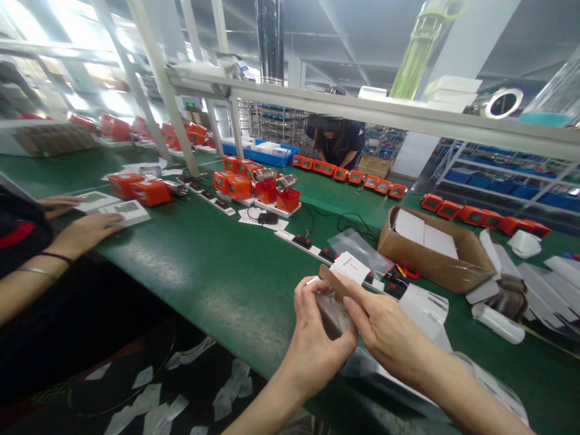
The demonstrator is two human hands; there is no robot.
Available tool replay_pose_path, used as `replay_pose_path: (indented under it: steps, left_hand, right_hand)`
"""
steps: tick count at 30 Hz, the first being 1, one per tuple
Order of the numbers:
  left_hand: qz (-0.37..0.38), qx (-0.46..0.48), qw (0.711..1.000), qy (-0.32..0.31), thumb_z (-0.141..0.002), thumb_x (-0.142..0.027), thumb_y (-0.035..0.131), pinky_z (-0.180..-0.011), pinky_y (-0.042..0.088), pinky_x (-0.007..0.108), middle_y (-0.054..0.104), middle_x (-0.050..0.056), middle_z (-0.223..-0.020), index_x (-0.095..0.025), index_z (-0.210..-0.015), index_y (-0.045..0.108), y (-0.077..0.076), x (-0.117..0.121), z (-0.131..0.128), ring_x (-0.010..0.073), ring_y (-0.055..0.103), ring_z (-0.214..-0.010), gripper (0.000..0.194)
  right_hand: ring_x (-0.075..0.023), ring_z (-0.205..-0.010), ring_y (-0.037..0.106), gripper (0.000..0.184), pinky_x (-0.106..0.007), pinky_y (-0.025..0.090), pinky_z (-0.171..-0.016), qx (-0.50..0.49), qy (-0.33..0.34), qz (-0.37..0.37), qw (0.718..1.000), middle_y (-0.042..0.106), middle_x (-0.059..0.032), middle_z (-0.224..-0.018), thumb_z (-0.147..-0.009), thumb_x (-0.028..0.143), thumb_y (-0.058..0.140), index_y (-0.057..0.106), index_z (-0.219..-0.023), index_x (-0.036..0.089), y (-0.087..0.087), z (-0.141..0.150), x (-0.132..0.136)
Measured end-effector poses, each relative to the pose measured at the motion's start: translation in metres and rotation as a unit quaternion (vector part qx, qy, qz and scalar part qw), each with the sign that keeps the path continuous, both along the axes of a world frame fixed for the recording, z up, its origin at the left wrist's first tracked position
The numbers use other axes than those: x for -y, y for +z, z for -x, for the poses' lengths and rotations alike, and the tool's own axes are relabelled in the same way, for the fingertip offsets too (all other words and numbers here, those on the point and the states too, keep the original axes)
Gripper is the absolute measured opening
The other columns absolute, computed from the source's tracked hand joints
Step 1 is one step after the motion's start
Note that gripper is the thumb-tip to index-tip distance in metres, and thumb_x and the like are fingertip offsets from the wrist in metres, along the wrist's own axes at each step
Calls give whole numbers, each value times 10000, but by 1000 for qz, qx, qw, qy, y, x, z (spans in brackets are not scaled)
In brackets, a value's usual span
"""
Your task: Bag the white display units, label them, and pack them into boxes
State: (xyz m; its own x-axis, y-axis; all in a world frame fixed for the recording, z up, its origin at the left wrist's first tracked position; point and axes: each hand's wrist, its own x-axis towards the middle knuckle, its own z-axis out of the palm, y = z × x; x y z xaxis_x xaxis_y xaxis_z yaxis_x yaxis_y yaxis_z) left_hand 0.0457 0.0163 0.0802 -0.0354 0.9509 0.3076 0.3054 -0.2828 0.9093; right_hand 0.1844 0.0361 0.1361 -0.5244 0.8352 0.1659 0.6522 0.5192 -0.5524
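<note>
Your left hand (308, 344) curls half-open fingers around a clear-wrapped packet (332, 315) above the green table (203, 260); your right hand (385, 315) closes thumb and fingers on a brown card (334, 283) beside it; beyond stand a cardboard box (426, 266), orange cases (239, 188), then a co-worker (353, 142)

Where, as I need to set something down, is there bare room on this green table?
The widest bare patch of green table lies between the white cards at left and the left hand, in front of the papers. A narrower one separates the red housings from the back orange row. Crowded: right of the right hand, around the cardboard box and white packaging.
</note>
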Motion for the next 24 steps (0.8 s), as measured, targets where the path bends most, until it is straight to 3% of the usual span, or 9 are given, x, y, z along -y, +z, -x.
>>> replay_pose_path:
  steps: [5,9,13,15,19,24]
  left_hand:
    - [33,32,999,-14,-779,-312,607,-1056,323,525,342,95,-1230,-227,-1156,319,2,-4,0,275,395,-1226,482]
    - [25,18,999,-44,-731,-322,651,-1089,288,536,328,118,-1278,-219,-1230,280,-2,-5,6,295,363,-1261,630]
    - [54,-13,997,-62,-647,-307,733,-1125,224,549,315,167,-1349,-189,-1315,213,-1,-3,21,331,301,-1326,855]
    - [71,0,991,-112,-606,-290,772,-1131,225,537,322,165,-1390,-202,-1342,207,1,-4,34,330,302,-1343,932]
    - [70,89,966,-233,-770,-347,664,-1086,325,480,449,123,-1345,-217,-1303,286,2,-14,54,261,430,-1280,666]
    - [36,154,968,-194,-920,-379,491,-1013,404,403,520,92,-1240,-242,-1137,306,-6,-34,51,188,537,-1152,317]
  right_hand:
    - [-253,-1204,551,546,-436,492,-960,109,35,-47,992,533,-138,-1360,-929,168,341,261,-1470,176,2,-3,2]
    - [-274,-1241,513,570,-468,477,-979,143,39,-4,989,452,-136,-1430,-954,362,358,245,-1476,163,12,5,8]
    - [-274,-1237,516,517,-484,489,-960,175,24,-12,984,417,-128,-1455,-969,280,237,263,-1472,160,8,12,11]
    - [-297,-1229,520,520,-496,509,-924,203,23,-48,978,430,-141,-1445,-958,258,268,272,-1470,170,0,12,10]
    - [-326,-1187,547,546,-507,526,-871,242,18,-160,957,454,-166,-1422,-929,207,347,269,-1470,204,-15,8,5]
    - [-317,-1063,611,572,-486,538,-819,265,33,-204,942,482,-172,-1393,-905,188,411,283,-1462,223,-14,6,4]
